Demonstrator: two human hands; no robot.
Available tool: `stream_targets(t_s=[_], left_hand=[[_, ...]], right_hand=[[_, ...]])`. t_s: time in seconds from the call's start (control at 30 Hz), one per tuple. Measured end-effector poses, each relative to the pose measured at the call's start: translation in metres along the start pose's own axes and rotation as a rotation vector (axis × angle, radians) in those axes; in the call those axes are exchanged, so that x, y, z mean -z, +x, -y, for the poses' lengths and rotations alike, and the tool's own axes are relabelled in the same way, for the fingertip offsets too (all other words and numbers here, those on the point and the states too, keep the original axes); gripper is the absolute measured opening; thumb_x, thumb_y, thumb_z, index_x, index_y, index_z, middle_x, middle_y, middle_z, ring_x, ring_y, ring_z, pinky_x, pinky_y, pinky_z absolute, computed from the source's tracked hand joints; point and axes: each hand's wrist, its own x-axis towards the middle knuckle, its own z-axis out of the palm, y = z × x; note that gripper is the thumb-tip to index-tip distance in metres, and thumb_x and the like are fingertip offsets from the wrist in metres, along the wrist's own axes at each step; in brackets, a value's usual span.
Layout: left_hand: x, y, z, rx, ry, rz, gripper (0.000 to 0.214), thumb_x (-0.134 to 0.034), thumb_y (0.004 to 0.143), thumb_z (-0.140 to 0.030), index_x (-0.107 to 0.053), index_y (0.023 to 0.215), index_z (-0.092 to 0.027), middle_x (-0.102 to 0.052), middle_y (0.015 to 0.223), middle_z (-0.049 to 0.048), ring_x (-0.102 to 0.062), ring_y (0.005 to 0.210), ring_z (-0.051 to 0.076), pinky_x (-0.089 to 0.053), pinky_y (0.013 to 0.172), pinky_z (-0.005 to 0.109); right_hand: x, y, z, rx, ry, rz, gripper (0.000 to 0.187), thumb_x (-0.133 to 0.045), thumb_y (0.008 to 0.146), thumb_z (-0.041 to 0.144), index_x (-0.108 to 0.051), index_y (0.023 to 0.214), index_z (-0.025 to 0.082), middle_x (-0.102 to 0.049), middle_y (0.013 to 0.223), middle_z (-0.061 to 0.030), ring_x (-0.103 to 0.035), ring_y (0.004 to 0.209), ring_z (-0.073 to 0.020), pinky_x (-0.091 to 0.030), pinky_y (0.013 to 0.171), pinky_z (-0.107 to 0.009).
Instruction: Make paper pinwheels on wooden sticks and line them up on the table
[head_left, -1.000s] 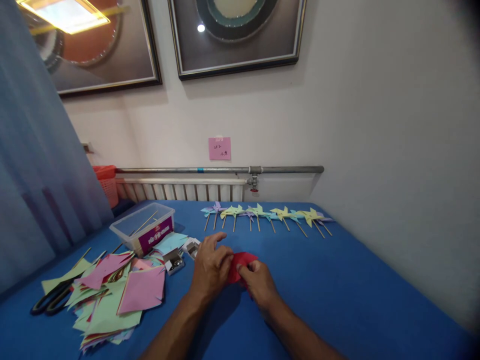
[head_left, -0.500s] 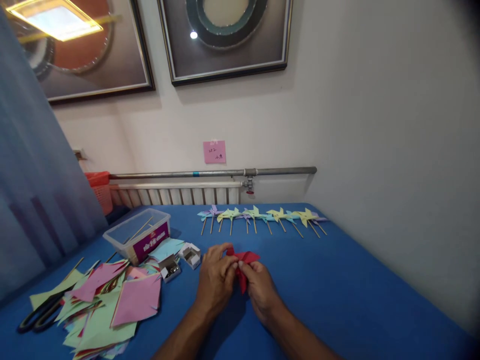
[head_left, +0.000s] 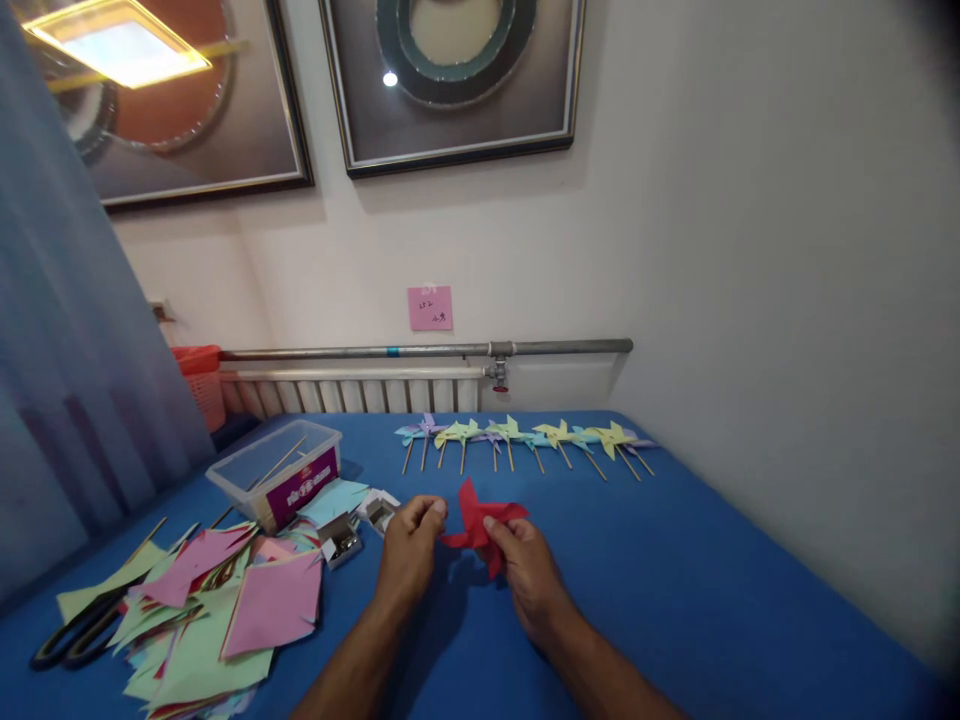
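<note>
A red paper pinwheel is held above the blue table, its blades folded in and spread around the centre. My right hand is closed on it, the thumb pressed near its middle. Just to the left, my left hand has thumb and fingers pinched together, close to the pinwheel's left blade tip. Whatever sits in that pinch is too small to make out. Behind my left hand stand two small open white boxes; the nearer box contains small metallic pieces, and the other box is partly covered by that hand.
Finished pinwheels on sticks lie in a row at the back. On the left are a clear plastic tub with sticks, a pile of cut paper squares and black-handled scissors. A blue curtain hangs at far left.
My left hand has come off the red pinwheel's centre and moved left, fingers pinched. The pinwheel now shows more fully in my right hand.
</note>
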Motion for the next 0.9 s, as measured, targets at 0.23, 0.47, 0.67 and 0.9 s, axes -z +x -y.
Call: stream_targets(t_s=[0.23,0.47,0.67,0.9], left_hand=[[-0.006,0.001,0.002,0.315,-0.424,0.239,0.036,-0.09,0.053,-0.04,-0.067,0.065,-0.015,-0.065,0.06,0.0004,-0.054,0.055,0.011,-0.04,0.058,0.024],[-0.009,0.001,0.005,0.32,-0.382,0.242,0.035,-0.09,0.05,-0.035,-0.066,0.066,-0.015,-0.066,0.06,-0.0004,-0.054,0.053,0.01,-0.04,0.057,0.023],[-0.001,0.007,0.003,0.248,-0.248,0.141,0.038,-0.082,0.06,-0.05,-0.066,0.067,-0.016,-0.06,0.057,-0.0011,-0.047,0.052,0.011,-0.034,0.055,0.024],[-0.004,0.0,0.001,-0.032,0.013,0.143,0.011,-0.074,0.068,-0.029,-0.072,0.067,-0.019,-0.072,0.087,0.006,-0.061,0.076,0.018,-0.043,0.067,0.026]], right_hand=[[-0.002,-0.004,-0.001,-0.03,-0.148,0.035,0.032,-0.081,0.068,0.047,-0.068,0.069,0.019,-0.063,0.058,0.0021,-0.05,0.052,-0.0124,-0.039,0.054,-0.026],[-0.004,-0.005,-0.003,-0.047,-0.179,0.023,0.03,-0.08,0.066,0.046,-0.067,0.068,0.019,-0.065,0.059,0.0015,-0.053,0.053,-0.0134,-0.04,0.053,-0.026],[-0.001,-0.004,-0.002,-0.041,-0.175,-0.037,0.033,-0.076,0.069,0.051,-0.065,0.064,0.02,-0.065,0.055,0.0004,-0.053,0.051,-0.0141,-0.038,0.052,-0.026],[0.002,0.002,0.002,-0.007,-0.134,-0.151,0.03,-0.077,0.071,0.047,-0.061,0.06,0.024,-0.062,0.051,0.0028,-0.052,0.048,-0.0153,-0.037,0.051,-0.028]])
